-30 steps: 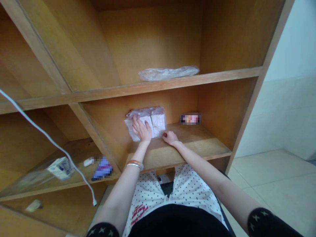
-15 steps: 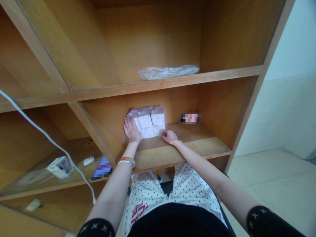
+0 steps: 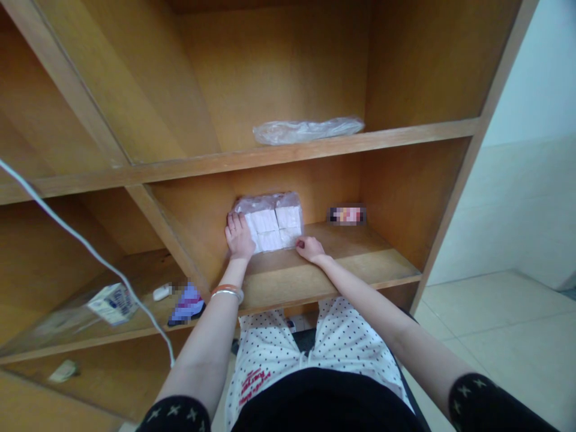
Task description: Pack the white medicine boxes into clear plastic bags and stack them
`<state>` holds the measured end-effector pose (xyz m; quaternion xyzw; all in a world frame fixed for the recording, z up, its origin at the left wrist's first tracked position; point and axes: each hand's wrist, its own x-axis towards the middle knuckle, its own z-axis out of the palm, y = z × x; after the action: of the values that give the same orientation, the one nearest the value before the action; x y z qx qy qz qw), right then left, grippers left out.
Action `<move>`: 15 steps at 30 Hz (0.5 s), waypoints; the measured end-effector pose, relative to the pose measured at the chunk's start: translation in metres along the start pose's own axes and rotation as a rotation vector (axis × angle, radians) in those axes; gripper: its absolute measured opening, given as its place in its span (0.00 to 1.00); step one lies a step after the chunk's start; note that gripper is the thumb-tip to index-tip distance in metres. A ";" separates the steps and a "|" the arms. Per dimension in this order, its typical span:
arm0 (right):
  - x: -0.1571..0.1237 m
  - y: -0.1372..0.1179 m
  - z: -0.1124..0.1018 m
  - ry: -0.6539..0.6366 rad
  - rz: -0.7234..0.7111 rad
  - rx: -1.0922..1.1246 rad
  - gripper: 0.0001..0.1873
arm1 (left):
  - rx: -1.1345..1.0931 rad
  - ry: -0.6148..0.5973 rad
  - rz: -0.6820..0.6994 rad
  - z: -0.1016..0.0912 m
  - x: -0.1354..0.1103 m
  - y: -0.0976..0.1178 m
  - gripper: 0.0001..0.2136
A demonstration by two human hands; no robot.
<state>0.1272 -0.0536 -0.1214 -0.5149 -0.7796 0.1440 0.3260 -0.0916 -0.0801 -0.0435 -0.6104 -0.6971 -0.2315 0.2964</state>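
Observation:
A clear plastic pack of white folded paper bundles, perhaps tissues (image 3: 269, 223), stands on the lower shelf near the back of a wooden cabinet. Against its left side lies my left hand (image 3: 240, 235), fingers stretched out flat and pointing toward the back. My right hand (image 3: 309, 248) is at the pack's lower right corner. Its fingers are curled closed there; whether they pinch the wrapping is hidden. To the right of the pack sits a small blurred pink and dark item (image 3: 346, 215).
A crumpled clear plastic bag (image 3: 310, 131) lies on the shelf above. In the left compartment are a white and blue box (image 3: 112, 304), a white object (image 3: 162, 292) and a purple packet (image 3: 187, 305). A white cable (image 3: 85, 245) hangs in front of that side.
My left hand has shifted very slightly down and its wrist a little left. The pack and my right hand stay practically where they were.

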 end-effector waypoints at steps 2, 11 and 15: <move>0.000 0.000 0.000 0.002 -0.004 0.002 0.09 | -0.006 0.001 0.003 0.000 0.000 -0.001 0.39; 0.001 0.001 0.002 0.011 -0.004 0.000 0.10 | -0.057 0.020 0.022 0.002 0.006 -0.003 0.36; 0.001 0.001 0.002 0.004 -0.003 -0.001 0.10 | -0.062 0.016 0.070 0.005 0.015 -0.006 0.36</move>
<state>0.1265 -0.0520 -0.1228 -0.5142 -0.7798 0.1422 0.3275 -0.0998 -0.0669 -0.0362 -0.6413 -0.6656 -0.2474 0.2908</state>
